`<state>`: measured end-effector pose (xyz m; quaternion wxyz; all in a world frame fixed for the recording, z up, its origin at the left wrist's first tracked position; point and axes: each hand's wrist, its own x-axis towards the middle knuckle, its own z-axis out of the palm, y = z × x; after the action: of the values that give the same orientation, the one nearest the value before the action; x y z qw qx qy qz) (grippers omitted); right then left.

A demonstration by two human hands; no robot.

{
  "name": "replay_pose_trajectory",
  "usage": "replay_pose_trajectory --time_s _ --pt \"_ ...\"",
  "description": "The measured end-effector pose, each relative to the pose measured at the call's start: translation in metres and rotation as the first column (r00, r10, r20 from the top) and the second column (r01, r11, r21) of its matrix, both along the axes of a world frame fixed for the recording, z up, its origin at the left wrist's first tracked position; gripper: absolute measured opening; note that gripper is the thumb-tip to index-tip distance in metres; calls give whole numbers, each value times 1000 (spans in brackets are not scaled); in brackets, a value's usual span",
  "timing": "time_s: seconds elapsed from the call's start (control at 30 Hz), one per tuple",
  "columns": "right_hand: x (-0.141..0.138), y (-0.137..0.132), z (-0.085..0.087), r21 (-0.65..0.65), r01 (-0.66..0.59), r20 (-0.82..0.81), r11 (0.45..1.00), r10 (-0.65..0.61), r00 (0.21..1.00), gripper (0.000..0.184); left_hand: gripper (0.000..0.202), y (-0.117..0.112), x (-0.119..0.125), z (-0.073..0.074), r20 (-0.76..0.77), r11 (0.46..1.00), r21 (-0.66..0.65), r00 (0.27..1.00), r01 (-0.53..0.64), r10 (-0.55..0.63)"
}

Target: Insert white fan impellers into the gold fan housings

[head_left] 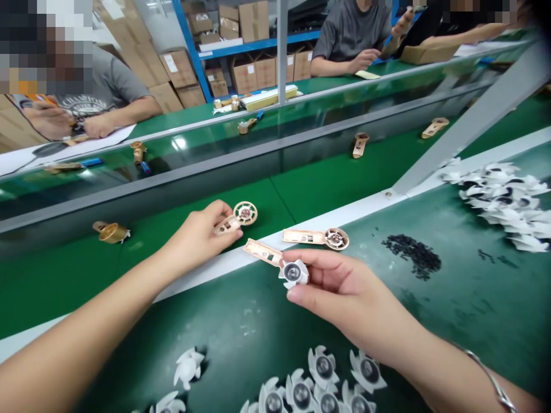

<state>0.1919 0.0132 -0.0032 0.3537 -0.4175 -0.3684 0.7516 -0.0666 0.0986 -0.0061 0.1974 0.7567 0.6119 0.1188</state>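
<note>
My left hand [201, 232] is closed on the handle of a cream-coloured fan housing [245, 213], holding it by the green belt's near edge with its round spoked end outward. Between the thumb and fingers of my right hand [333, 281] is a white fan blade [293, 273] with a dark round hub. A second housing [263, 252] reaches out from behind this blade; its round end is hidden, so I cannot tell whether the two are joined. Just beyond my right fingers, a third housing [316, 237] lies near the white edge strip.
Loose fan blades [301, 393] lie at the front, with a heap of stacked white blades [508, 201] at right. Small black pieces [413, 256] are piled nearby. Gold housings [360, 145] sit on the belt [310, 186]. A slanted post [469, 117] rises at right. Co-workers sit opposite.
</note>
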Motion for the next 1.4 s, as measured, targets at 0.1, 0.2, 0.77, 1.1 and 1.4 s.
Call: replay_pose_trajectory --time_s 0.1,0.2,0.77,1.1,1.4 --pt "-5 -3 4 -3 42 88 999 -41 995 39 32 -41 20 16 77 996 -66 995 68 -63" --pt "-9 -7 8 -2 79 106 997 -78 991 46 24 -70 37 24 132 980 -139 983 145 -127" --pt "-5 -14 10 -133 83 -215 988 -111 970 52 44 -108 41 14 -362 786 432 883 442 -298" --pt "2 -15 -5 57 46 49 997 -49 998 110 37 -115 54 11 -575 698 429 770 573 -278" --pt "15 -17 -5 -113 -160 -53 981 155 987 94 43 -120 54 11 -664 636 327 649 699 -372"
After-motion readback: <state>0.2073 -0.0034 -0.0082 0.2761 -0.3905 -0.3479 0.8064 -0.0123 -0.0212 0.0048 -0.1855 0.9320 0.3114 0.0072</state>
